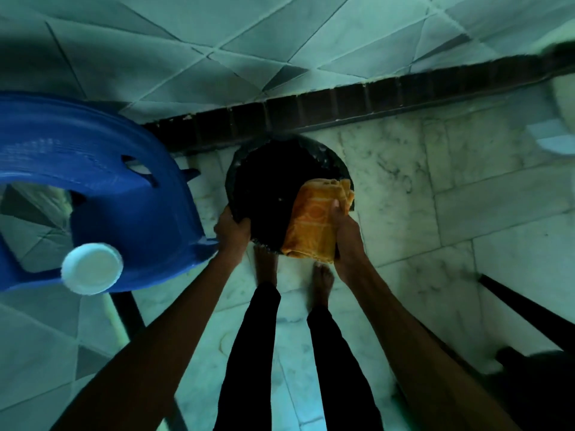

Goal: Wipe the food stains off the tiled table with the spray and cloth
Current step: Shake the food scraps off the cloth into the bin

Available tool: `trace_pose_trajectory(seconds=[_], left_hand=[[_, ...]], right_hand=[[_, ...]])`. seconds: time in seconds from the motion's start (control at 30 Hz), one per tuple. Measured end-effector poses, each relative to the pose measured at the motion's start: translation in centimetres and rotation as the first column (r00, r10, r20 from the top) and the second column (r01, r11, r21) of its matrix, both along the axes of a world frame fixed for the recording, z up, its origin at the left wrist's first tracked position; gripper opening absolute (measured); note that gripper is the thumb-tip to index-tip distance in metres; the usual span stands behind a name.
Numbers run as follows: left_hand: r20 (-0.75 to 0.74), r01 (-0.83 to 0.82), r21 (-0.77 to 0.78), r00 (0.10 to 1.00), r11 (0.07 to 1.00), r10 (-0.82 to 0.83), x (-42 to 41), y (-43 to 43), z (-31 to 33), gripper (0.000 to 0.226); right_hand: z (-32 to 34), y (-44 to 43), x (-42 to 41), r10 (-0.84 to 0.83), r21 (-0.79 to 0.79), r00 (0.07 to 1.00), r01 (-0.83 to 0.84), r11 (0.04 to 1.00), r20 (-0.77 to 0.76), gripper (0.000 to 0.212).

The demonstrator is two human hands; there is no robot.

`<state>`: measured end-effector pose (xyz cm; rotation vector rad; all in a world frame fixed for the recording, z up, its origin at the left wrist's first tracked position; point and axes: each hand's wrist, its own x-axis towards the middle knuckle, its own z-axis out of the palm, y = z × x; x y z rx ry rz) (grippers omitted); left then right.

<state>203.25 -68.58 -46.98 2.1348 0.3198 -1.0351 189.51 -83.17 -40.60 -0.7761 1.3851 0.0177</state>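
Across the top of the view runs a diagonal-tiled surface (217, 32), likely the table; a blue plastic chair (102, 169) stands to your left. Your left hand (231, 228) grips the near rim of a black bucket (273, 181), and your right hand (345, 237) clutches the orange cloth (314, 222) over its edge. You seem to be readying the cloth; next, carry it to the stains. No spray shows.

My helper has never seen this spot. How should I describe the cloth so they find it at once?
Right of the big blue chair, find the round black basin whose rim the left hand holds. The cloth lies over its right side, gripped by the right hand. It is the only orange, patterned thing there.
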Motion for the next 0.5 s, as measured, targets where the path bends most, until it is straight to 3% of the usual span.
trace_pose_trajectory(seconds=[0.13,0.33,0.5], left_hand=[[0.001,0.153,-0.066,0.988,0.986,-0.154,-2.5,1.3,11.0,0.042],[0.086,0.428,-0.063,0.902,0.901,-0.423,-7.8,4.7,26.6,0.046],[0.156,0.58,-0.034,0.807,0.814,-0.569,-14.3,9.0,34.7,0.04]], right_hand=[[11.0,1.6,-3.5,-0.103,-0.017,0.995,0.103,0.994,0.002,0.033],[27.3,6.3,-12.8,-0.264,-0.056,0.963,0.266,0.962,0.044,0.05],[35.4,12.3,-23.6,-0.355,-0.092,0.928,0.365,0.926,0.113,0.043]])
